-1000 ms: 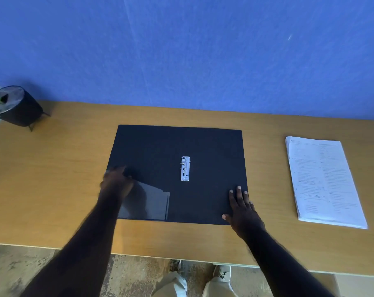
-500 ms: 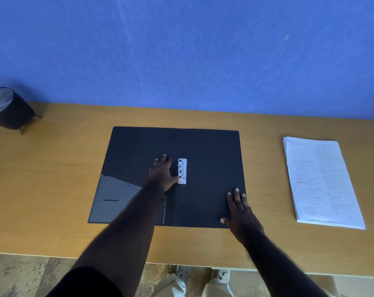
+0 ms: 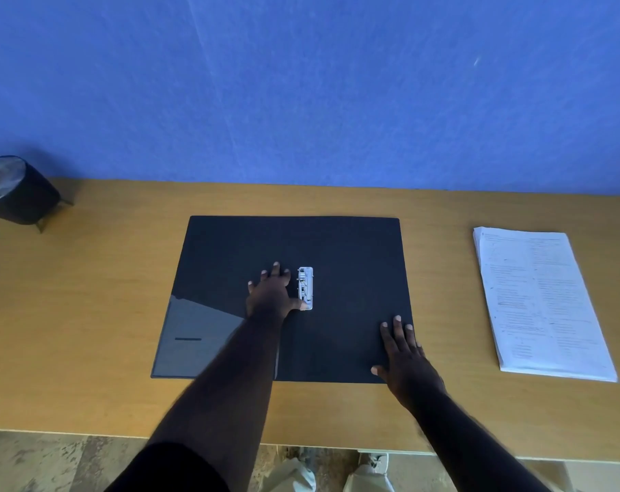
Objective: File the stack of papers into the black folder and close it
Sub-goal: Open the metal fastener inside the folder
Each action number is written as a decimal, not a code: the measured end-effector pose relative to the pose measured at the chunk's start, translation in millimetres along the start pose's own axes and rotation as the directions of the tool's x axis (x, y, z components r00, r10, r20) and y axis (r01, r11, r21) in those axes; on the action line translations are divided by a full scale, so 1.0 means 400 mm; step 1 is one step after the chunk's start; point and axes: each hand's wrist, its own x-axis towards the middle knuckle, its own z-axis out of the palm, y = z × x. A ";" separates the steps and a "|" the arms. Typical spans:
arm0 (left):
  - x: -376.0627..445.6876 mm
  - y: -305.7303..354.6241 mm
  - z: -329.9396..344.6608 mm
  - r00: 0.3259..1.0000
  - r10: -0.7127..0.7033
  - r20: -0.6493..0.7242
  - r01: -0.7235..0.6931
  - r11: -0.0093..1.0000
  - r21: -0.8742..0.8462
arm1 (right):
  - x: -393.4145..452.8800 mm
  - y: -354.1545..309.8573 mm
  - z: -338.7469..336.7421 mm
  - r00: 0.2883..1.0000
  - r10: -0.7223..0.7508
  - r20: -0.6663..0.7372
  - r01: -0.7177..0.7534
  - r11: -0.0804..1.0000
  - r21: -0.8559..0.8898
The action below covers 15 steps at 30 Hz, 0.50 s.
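Print on the stack of papers (image 3: 542, 303) is illegible.

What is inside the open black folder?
Inside the black folder sits a silver clip and a clear corner pocket. No papers yet. The arm hides part of the pocket.

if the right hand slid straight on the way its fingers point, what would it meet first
The right hand points up across the open black folder. Only bare folder lies ahead, then table and the blue wall; the metal clip sits off to its left.
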 end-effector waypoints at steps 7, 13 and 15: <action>0.003 -0.006 0.002 0.999 -0.032 0.010 0.032 0.998 0.046 | 0.001 -0.004 -0.004 1.000 0.001 0.014 -0.001 1.000 0.011; 0.020 -0.015 -0.050 0.996 -0.016 0.085 0.030 0.987 -0.160 | -0.001 -0.004 -0.003 1.000 0.003 0.016 -0.004 1.000 0.004; 0.022 -0.018 -0.066 0.998 0.019 0.061 0.001 0.949 -0.314 | 0.000 -0.004 -0.003 1.000 0.004 0.017 -0.004 1.000 0.001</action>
